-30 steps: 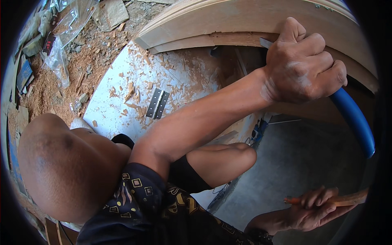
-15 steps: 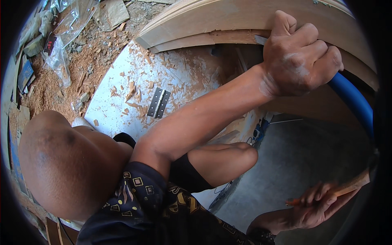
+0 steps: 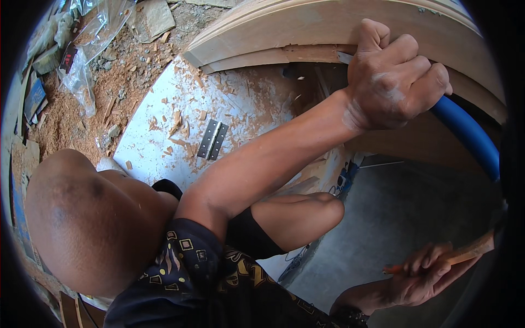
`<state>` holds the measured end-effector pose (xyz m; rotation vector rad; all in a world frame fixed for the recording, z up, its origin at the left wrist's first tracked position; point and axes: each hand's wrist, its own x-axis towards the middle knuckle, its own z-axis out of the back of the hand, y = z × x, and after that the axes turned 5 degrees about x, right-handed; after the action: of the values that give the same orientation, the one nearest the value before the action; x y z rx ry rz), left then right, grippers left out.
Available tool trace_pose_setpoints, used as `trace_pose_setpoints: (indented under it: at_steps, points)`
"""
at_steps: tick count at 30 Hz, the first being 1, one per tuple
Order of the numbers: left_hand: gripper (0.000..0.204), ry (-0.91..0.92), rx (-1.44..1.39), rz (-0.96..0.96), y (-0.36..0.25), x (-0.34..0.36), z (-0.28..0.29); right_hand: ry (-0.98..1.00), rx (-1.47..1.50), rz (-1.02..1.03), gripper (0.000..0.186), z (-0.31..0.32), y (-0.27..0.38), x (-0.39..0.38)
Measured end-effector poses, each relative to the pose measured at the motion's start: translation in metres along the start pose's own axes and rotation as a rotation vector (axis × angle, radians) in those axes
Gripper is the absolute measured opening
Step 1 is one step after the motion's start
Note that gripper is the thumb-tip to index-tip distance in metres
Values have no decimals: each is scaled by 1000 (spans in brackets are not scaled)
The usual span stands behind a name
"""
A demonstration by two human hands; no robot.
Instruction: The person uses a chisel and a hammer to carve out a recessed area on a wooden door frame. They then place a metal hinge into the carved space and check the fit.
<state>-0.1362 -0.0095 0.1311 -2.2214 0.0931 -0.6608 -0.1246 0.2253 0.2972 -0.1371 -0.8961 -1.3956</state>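
Observation:
My left hand (image 3: 396,76) is closed in a fist around a chisel with a thick blue handle (image 3: 467,134). Its flat metal blade (image 3: 344,57) pokes out beside the fist and meets the edge of a wooden door panel (image 3: 306,33), where a shallow strip of reddish wood is exposed. At the lower right, my right hand (image 3: 418,276) grips the wooden handle (image 3: 467,251) of what looks like a hammer. The hammer's head is lost in the dark rim, near the end of the chisel handle.
A dark metal hinge (image 3: 213,140) lies on the white board (image 3: 147,112), among scattered wood chips. Sawdust, clear plastic bags (image 3: 79,82) and scraps cover the ground at the upper left. Grey concrete floor (image 3: 361,235) spreads below the panel. My bent knee (image 3: 71,202) is close on the left.
My left hand and the chisel have shifted slightly left along the wood. Small chips now hang in the air below the panel edge. My right hand has barely moved.

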Motion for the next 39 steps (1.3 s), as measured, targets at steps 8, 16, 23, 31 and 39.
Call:
trace_pose_setpoints:
  at_steps: [8,16,23,31,39]
  points:
    - [17,-14,2,-48,10,1,-2,112,162,-23,61,13,0,4]
    - [14,49,18,-131,21,-3,13,81,110,-86,63,3,-14,-2]
    - [19,68,-2,-63,-12,4,14,79,75,-69,59,22,3,4]
    - [24,6,17,-81,-8,-2,-3,12,83,-35,57,23,6,6]
    - [20,10,22,-73,-10,-6,-3,94,50,1,60,21,2,0]
